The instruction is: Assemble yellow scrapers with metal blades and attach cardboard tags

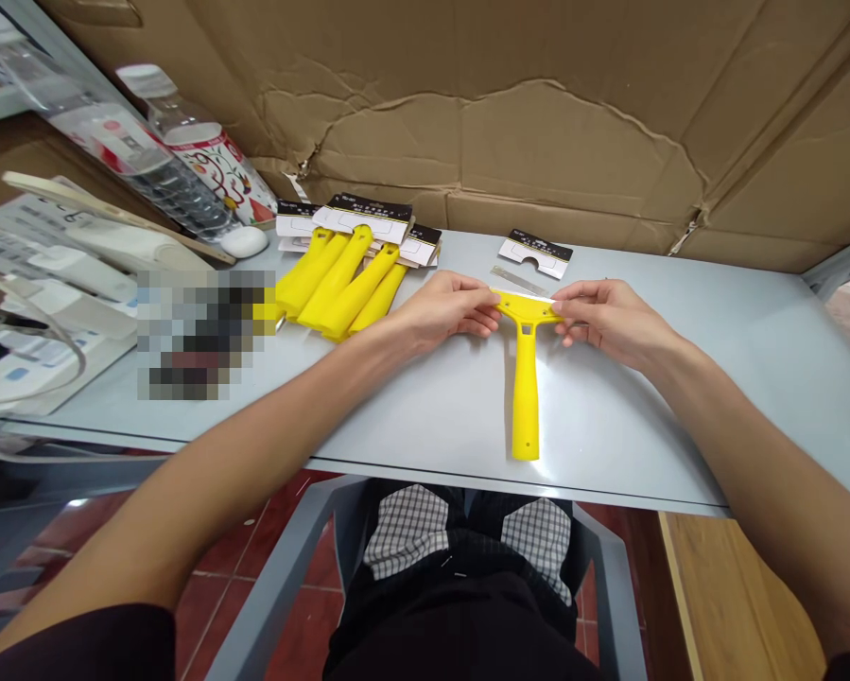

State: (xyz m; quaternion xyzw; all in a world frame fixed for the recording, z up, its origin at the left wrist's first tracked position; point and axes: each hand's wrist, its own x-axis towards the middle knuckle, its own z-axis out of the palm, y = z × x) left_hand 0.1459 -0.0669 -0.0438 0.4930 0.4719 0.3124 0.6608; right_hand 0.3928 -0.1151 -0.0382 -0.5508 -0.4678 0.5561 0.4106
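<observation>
A yellow T-shaped scraper [525, 378] is shown lying flat on the grey table [680, 416], handle toward the near edge, head toward the far side. The head is pinched at its left end by the left hand [445, 307] and at its right end by the right hand [609, 317]; both hands are closed on it, and a thin pale strip is seen along its far edge under the fingertips. Just beyond, a loose metal blade [518, 280] and one black-and-white header card [536, 253] lie unattached. At far left, a stack of carded scrapers [343, 274] is already finished. By this evidence, several pieces are judged done and the present one is still without its card. Print on the cards is too small to be read; the bottle [204, 156] label shows only a red pattern.
</observation>
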